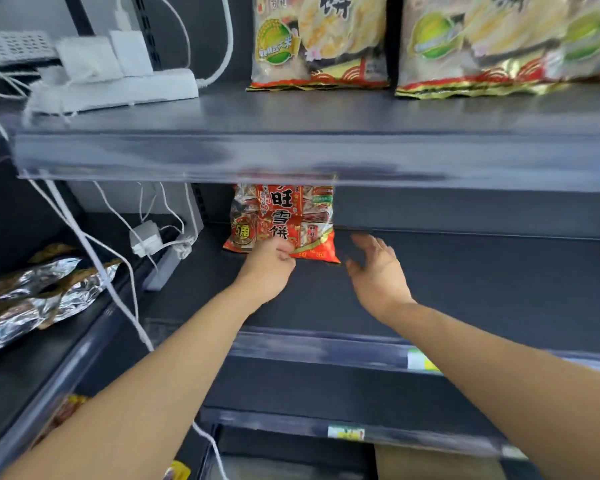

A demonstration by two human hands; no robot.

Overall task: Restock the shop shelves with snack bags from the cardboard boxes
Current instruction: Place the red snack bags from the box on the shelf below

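On the middle shelf (pixel 465 289), dead centre of my view, the left grip (pixel 269 263) pinches the bottom edge of the red snack bag (pixel 284 216). The bag stands upright at the back of the shelf, and its top is hidden behind the front lip of the upper shelf (pixel 291 112). My right grip (pixel 374 268) hovers just to three o'clock of the bag, fingers spread and slack, holding nothing and not touching it.

Progress, as I read it, is early. This is the only bag I see on this level, and the run toward three o'clock is bare. Up top, one rice-cracker bag (pixel 319 39) stands at twelve o'clock and its twin (pixel 499 43) at one, so that level has a start. Plenty is left to fill.

Hard to make out are the cardboard boxes. A brown patch (pixel 430 462) at five o'clock, cut by the frame edge, may be one, but I cannot say. The foil bags (pixel 32 296) at nine o'clock are blurred, and the price labels (pixel 345 433) are unreadable.
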